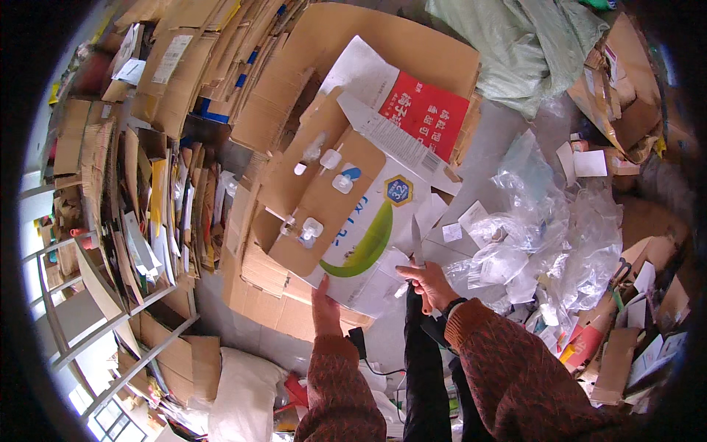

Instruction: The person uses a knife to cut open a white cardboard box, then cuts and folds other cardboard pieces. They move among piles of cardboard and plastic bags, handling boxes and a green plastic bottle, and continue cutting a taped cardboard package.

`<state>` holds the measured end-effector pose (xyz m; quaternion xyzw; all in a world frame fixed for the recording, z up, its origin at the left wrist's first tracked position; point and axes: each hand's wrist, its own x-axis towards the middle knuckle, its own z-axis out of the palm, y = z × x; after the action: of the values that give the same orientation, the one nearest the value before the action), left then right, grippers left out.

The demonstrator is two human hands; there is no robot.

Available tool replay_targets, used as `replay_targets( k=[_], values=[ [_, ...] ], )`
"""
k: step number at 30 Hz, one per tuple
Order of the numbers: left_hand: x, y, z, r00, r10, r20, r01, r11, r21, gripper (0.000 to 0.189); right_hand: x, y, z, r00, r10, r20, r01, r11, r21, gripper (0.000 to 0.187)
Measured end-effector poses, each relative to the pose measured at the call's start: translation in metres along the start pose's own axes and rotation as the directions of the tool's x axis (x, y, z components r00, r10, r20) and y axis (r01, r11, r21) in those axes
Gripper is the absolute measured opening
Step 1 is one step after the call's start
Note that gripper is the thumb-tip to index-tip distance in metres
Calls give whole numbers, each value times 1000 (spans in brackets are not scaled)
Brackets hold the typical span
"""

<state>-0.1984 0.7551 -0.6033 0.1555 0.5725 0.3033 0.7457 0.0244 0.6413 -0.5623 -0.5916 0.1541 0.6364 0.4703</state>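
My right hand (pixel 433 284) is closed around the handle of a knife (pixel 418 243), its blade pointing away from me. My left hand (pixel 326 309) touches the near edge of a white printed cardboard sheet (pixel 364 282) with a green picture; whether it pinches the edge is hard to tell. On that sheet lies a brown cardboard piece (pixel 353 190) with several small white plastic fittings (pixel 312 227) attached. A red-and-white printed flap (pixel 425 110) extends at the far end. Beneath them is a stack of flattened brown cardboard (pixel 270 298).
Upright flattened cardboard (pixel 99 160) fills the left side behind a metal frame (pixel 132 315). Crumpled clear plastic (pixel 530 243) and paper scraps cover the floor at right. A pale green woven sack (pixel 513 44) lies at the top, a white sack (pixel 248 392) near me.
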Motion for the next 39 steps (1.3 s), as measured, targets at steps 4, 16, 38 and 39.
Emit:
replay_targets(
  k=[4,16,38,39],
  values=[
    [8,19,-9,998,63,8,-62,998,-15,47,16,0,33,943,-331,-25,328,941,-78,28],
    [55,-27,10,997,68,46,-73,990,121,44,89,1,-8,769,-638,-44,426,561,-710,31],
    [-17,-77,-38,834,-540,-119,452,541,709,38,-172,279,-330,830,-286,-479,-270,546,-793,42],
    [-35,-92,-28,804,-565,-183,471,420,776,40,-192,291,-320,813,-387,-436,-212,501,-839,43]
  ],
)
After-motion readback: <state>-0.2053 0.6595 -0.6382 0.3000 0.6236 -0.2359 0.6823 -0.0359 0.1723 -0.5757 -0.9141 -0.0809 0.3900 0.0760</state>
